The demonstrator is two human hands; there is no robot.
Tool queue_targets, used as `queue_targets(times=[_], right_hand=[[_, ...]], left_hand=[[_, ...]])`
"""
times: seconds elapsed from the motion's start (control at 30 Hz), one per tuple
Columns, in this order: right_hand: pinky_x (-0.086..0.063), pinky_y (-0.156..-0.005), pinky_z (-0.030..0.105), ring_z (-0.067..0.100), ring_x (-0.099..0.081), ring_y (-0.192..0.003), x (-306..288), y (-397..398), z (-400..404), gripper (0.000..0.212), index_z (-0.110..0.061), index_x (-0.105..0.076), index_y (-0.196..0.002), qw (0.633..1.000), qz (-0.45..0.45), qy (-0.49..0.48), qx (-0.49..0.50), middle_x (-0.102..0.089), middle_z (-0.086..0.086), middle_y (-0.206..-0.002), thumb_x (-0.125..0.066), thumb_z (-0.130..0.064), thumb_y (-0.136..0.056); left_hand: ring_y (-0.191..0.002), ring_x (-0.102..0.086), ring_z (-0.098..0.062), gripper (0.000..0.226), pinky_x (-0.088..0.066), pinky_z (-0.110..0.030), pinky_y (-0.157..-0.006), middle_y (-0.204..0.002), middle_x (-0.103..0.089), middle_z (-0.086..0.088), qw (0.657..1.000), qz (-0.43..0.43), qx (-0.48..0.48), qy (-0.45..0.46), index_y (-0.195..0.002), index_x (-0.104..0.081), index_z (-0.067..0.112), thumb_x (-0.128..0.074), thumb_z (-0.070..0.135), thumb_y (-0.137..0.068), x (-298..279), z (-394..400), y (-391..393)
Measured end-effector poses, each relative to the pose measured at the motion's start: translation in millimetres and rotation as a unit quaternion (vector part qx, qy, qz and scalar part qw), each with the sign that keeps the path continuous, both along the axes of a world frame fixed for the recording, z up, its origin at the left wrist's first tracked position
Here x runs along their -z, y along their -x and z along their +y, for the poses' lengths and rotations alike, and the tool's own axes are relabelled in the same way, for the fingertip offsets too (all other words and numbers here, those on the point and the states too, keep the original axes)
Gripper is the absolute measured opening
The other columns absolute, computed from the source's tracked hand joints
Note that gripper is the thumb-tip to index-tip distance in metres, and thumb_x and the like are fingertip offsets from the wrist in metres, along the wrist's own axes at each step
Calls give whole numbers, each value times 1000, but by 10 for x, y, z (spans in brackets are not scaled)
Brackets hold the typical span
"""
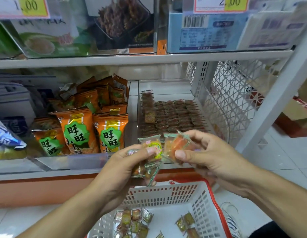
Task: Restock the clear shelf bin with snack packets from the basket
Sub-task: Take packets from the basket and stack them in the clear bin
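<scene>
Holding: a bunch of snack packets (150, 162) is gripped in the left hand (125, 169), thumb pressed on the top one; a single packet (179, 148) is pinched between thumb and fingers of the right hand (209, 152).
Hands: held close together, packets touching or nearly so, each hand clamped on its own load.
Landmark: the clear bin (166, 86) on the lower shelf.
Key relation: both hands are held just in front of the bin's front wall and slightly above it; the bin lies straight ahead and beyond them, its long axis running away from the person.
Nearer hand: the right hand, judged nearer to the bin's open top; the left is held toward the bin's left front corner.
Bin contents: flat rows of brown packets (175, 115) are laid across the floor, with a few stood on edge at the back left.
Basket: the white basket (166, 194) with red rim is set below the bin, on the floor; loose packets (132, 220) are left in it.
Left of bin: orange bags (77, 127) are stacked in the neighbouring compartment.
Next move, judged: the pinched packet would be carried forward over the front wall.
</scene>
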State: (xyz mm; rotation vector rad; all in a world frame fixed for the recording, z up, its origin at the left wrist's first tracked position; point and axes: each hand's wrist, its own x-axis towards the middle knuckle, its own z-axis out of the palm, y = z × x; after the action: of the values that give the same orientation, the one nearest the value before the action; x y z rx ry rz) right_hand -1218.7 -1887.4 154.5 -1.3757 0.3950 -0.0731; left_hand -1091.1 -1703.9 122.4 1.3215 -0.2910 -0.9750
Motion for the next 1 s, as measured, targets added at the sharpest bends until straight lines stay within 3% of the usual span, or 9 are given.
queue_targets(times=[0.1,0.3,0.5,0.6,0.7,0.77,0.87,0.93,1.0], right_hand=[[-39,-37,18,1,-58,-50,3,18,1,39,-22,-74,-103,996,-63,49,33,-76,2,-86,-86,-30,-67],[-50,-50,20,13,-68,-78,46,-4,20,29,-16,-76,-102,999,12,11,-34,-76,14,-105,-80,-33,-79],[-47,-49,18,10,-58,-59,36,17,20,33,-8,-75,-93,996,53,24,-68,-69,10,-80,-82,-34,-74],[-51,-47,19,15,-62,-63,24,-4,33,54,7,-64,-106,997,50,-48,-46,-68,16,-87,-80,-34,-76],[-52,-43,21,16,-66,-65,0,-16,60,46,-3,-68,-105,995,12,-95,4,-71,13,-91,-80,-35,-75],[-53,-47,22,15,-68,-70,-2,-12,50,33,-15,-74,-98,995,-61,-27,68,-75,7,-94,-80,-35,-73],[-56,-69,25,17,-70,-83,25,-7,50,25,-32,-78,-100,960,-153,195,130,-74,-4,-109,-82,-28,-76],[-54,-85,20,7,-67,-101,103,11,94,35,-41,-76,-110,937,-171,296,70,-64,-15,-126,-79,-16,-85],[-48,-101,18,-1,-51,-130,185,37,138,41,-50,-66,-126,920,-160,356,-27,-48,-24,-144,-73,-30,-91]], left_hand=[[-68,-68,-16,58,-56,-36,-65,-95,-77,-10,1000,-16,19,-13,-108,-78,17,-90,49,-62,2,-6,10],[-74,-70,-16,68,-57,-37,-64,-101,-78,-11,998,-43,46,-20,-109,-77,20,-92,60,-57,-13,0,23],[-71,-69,-15,70,-57,-32,-59,-86,-73,-5,997,14,72,-29,-113,-77,21,-92,58,-56,35,-25,95],[-93,-69,-24,67,-60,-34,-63,-109,-77,-11,993,68,94,18,-123,-74,26,-90,56,-65,24,-58,117],[-83,-74,-21,60,-61,-32,-55,-96,-79,-12,992,113,47,25,-116,-78,16,-89,42,-63,31,-107,94],[-80,-75,-23,60,-61,-36,-55,-94,-78,-13,985,163,37,46,-105,-81,15,-97,43,-55,67,-98,82],[-83,-74,-25,68,-61,-38,-56,-99,-77,-14,981,177,49,68,-104,-81,19,-102,48,-45,90,-59,102],[-81,-74,-23,68,-61,-37,-56,-97,-77,-12,982,166,49,70,-104,-81,20,-101,49,-45,96,-67,112],[-79,-74,-22,69,-61,-36,-57,-101,-77,-13,982,163,41,85,-108,-80,20,-100,49,-49,87,-77,105]])
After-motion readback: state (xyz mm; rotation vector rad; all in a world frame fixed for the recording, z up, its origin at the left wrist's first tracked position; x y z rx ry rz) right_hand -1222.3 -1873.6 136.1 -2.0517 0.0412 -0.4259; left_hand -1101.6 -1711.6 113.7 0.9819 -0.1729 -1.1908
